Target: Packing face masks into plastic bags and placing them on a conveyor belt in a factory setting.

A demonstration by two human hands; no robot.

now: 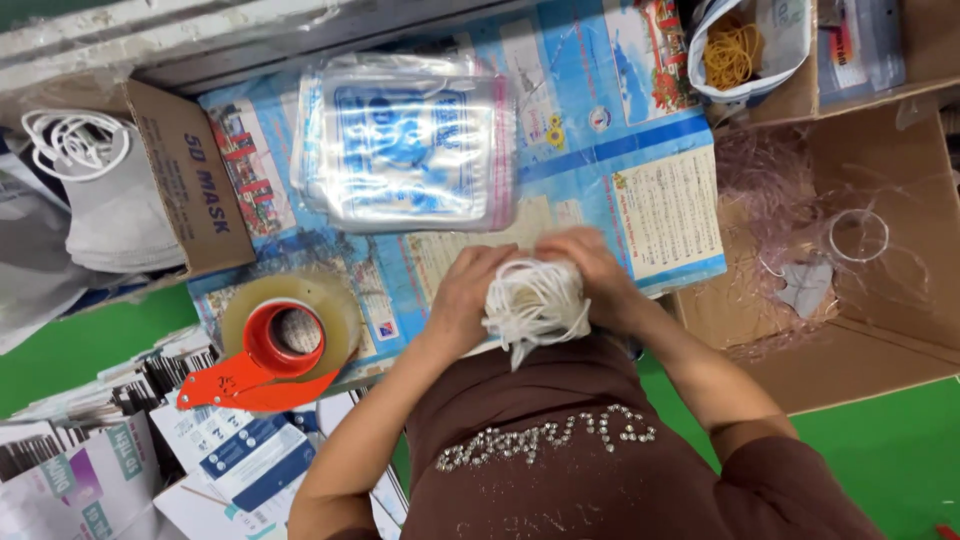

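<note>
Gripping from both sides, the left hand (465, 295) and the right hand (597, 272) are seen closed around a white stack of folded face masks with looped ear cords (535, 305), which is held just above the near edge of the table, close to the brown garment with studded lettering (545, 445). The fingers of each hand are curled inward against the stack, the left on its left flank and the right over its top and right flank; the cords are observed hanging loose over the front. The work surface is covered by a blue printed paper sheet (600, 130). A pile of clear plastic pouches with blue print (410, 140) is noted lying flat on that sheet, beyond the hands and apart from them. A roll of clear packing tape on a red-orange dispenser (280, 345) is recorded to the left of the left hand, near the table's front edge. A brown cardboard box holding white masks (130, 190) is placed at the far left, its flap open. A white bag of yellow rubber bands (735, 50) is seen at the upper right. An open brown cardboard carton lined with thin clear film (850, 250) is positioned to the right of the table. Stacked printed paper cartons (110, 450) are noted at the lower left, over a green floor (880, 450).
</note>
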